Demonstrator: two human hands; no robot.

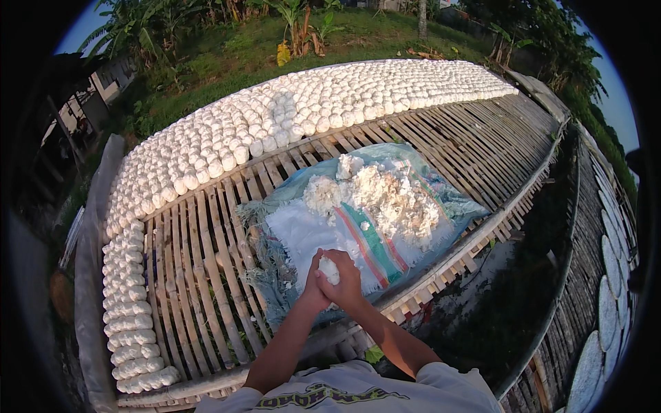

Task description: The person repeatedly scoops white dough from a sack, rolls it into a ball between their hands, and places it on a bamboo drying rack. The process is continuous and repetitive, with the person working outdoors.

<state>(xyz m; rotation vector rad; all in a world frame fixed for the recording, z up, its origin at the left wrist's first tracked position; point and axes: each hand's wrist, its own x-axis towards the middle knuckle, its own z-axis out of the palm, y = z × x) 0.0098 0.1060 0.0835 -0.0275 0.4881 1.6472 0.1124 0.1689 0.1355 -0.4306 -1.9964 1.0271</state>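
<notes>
Bamboo rack [200, 275] takes up most of your view, with packed rows of white balls [227, 131] along its far side and left end. Blue-green sheet [451, 196] lies on the slats in front of you, white striped cloth [296, 224] on top. Crumbly white heap [399, 203] sits on the cloth, beyond your hands and a bit right, well apart from them. Your left hand [312, 289] and right hand [346, 277] are cupped together near the cloth's near edge, closed around a white lump [330, 270]. Lump's between your palms, top exposed; fingers hide the rest, so can't confirm its full shape.
</notes>
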